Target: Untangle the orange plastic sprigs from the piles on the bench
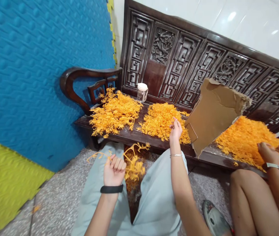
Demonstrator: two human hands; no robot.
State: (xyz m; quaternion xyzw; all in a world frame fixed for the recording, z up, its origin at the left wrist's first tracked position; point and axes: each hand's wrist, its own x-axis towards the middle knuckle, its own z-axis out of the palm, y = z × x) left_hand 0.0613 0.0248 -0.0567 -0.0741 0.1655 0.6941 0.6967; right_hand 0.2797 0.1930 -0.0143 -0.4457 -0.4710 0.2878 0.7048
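Observation:
My left hand (pixel 115 168), above my lap, is closed around orange branching plastic sprigs (pixel 135 167). Their thin stems and small tips stick out on both sides of the fist. My right hand (pixel 176 130) is raised at the front right of the middle heap of orange pieces (pixel 160 119). Its fingers are bent together, and anything between them is too small to make out. To the left on the dark wooden bench lies another heap of orange sprigs (pixel 117 111), looser and more branched.
A cardboard sheet (pixel 213 113) stands tilted between the middle heap and a larger orange heap (pixel 247 139). A co-worker's hands (pixel 269 154) work at that right heap. A lidded clear cup (pixel 142 93) stands by the carved backrest (pixel 155 75). A blue mat (pixel 43 65) is at left.

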